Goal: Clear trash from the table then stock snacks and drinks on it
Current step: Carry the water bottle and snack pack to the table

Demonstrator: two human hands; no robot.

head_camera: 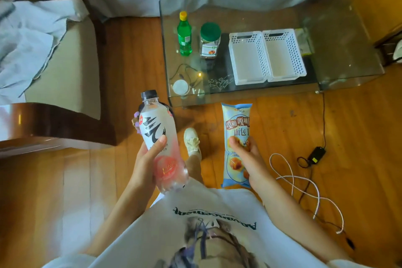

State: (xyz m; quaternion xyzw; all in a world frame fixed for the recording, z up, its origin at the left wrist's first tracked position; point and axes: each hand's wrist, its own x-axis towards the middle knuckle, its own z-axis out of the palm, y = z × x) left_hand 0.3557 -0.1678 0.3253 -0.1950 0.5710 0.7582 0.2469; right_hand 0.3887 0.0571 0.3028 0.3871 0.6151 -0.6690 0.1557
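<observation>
Clear bottle (pixel 159 137) — snack packet (pixel 236 130) — held.

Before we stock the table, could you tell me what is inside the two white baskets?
Both white baskets on the glass table show only bare white floors; nothing lies inside. Their near inner walls are out of sight.

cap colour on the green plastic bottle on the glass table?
Yellow cap, head view.

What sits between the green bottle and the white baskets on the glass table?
Head view: a green-lidded jar stands between the green bottle and the nearer white basket; nothing else.
</observation>
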